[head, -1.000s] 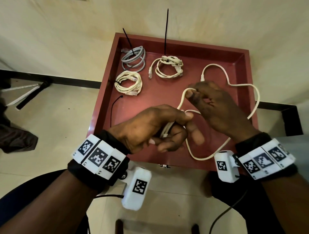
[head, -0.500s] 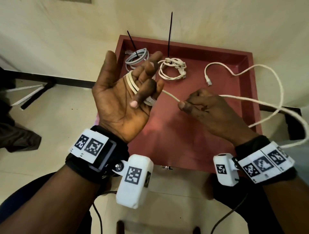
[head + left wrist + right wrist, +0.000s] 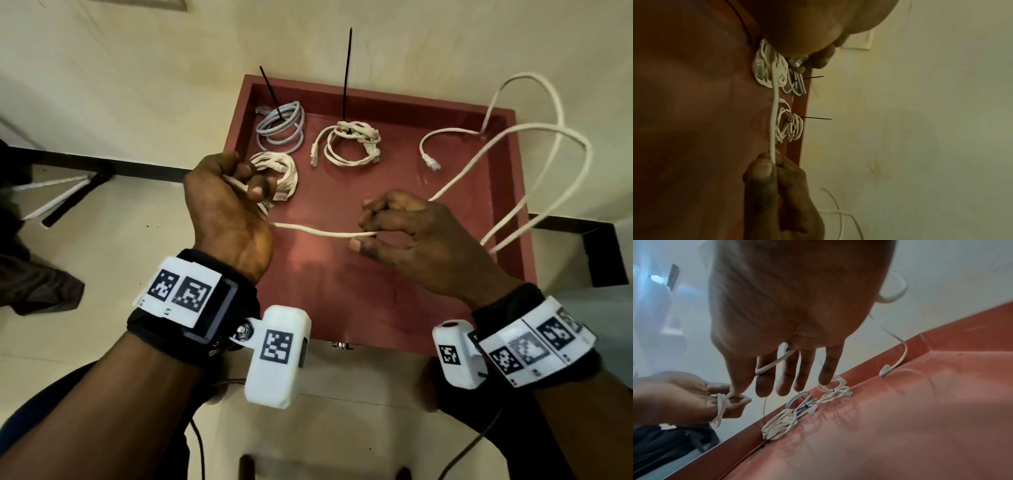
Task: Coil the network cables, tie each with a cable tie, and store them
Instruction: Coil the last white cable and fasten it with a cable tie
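- Cable (image 3: 322, 233): white network cable, part-wound. A few turns sit in the left hand (image 3: 227, 205), fingers curled round the bundle and thumb on top, probably so the loops don't spring open.
- From that hand the cable runs fairly straight to the right hand (image 3: 407, 233), which pinches it between thumb and fingertips (image 3: 368, 219). Looks like the feed hand: it holds the run out and guides the next turn.
- Past the right hand the slack swings out in big loops over the tray's right edge, then comes back in; the free plug (image 3: 431, 161) lies on the tray floor near the far wall.
- Tray (image 3: 376, 308): red, walled. Both hands work above it, so the slack lands in it.
- Done coils sit at the far left corner: grey one (image 3: 282, 128) with a black tie (image 3: 270, 87) sticking up, white one (image 3: 352, 144) with its tie (image 3: 347, 75) upright, another white one (image 3: 277, 171) just beside the left hand, its tie not clearly visible.
- Judgement: mid-coil on the fourth cable; tying and storing it still to do.
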